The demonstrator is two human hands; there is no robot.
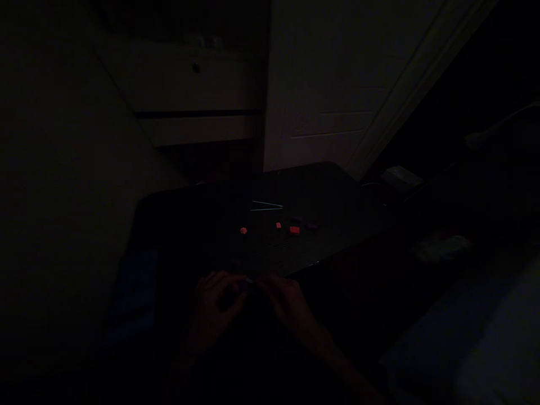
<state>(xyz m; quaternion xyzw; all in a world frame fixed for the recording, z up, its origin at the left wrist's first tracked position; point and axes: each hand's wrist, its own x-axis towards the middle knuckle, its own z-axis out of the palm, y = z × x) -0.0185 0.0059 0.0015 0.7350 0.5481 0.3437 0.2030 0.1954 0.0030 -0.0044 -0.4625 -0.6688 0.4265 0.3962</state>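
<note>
The scene is very dark. At the table's near edge, my left hand (214, 301) has its thumb and index finger closed round a small dark piece (244, 286) with a paler edge. Close against it from the other side are the bent fingers of my right hand (289, 298); what they pinch is hidden in shadow. Beyond my hands lie a small orange-red flower-shaped piece (243, 230), a small orange block (278, 225) and a larger red block (294, 230). Two dark purplish pieces, one behind (297, 219) and one to the right (312, 227), sit beside the red block.
Thin metal tweezers (266, 206) lie farther back on the dark table (337, 191). A bluish flat shape (133, 292) is at the left. Behind the table stand a drawer unit (202, 90) and a pale panelled door (324, 84). A pale box (400, 178) is at the right.
</note>
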